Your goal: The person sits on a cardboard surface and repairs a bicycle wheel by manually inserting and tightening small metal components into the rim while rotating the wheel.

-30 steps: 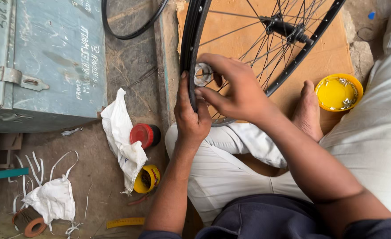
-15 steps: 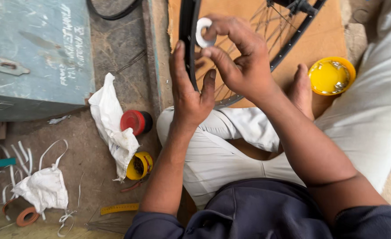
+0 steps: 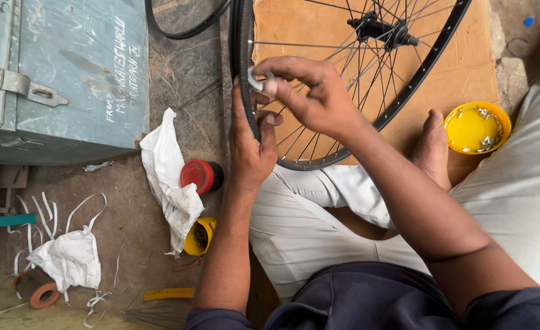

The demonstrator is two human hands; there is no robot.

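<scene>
A black spoked bicycle wheel stands on its rim in front of me, over a sheet of brown cardboard. My left hand clasps the rim on its left side, thumb pressed against it. My right hand is just above, its fingertips pinching a small white roll of tape against the rim. The hub shows at the top. My legs in white cloth are folded under the wheel.
A grey-green metal box stands at the left. On the ground lie white cloth bags, a red-lidded jar, a small yellow tin, and a brown tape roll. A yellow bowl of small metal parts sits at the right.
My right hand lifted the white roll off the rim and then brought it back down against the rim beside my left thumb. The view shifted slightly.
</scene>
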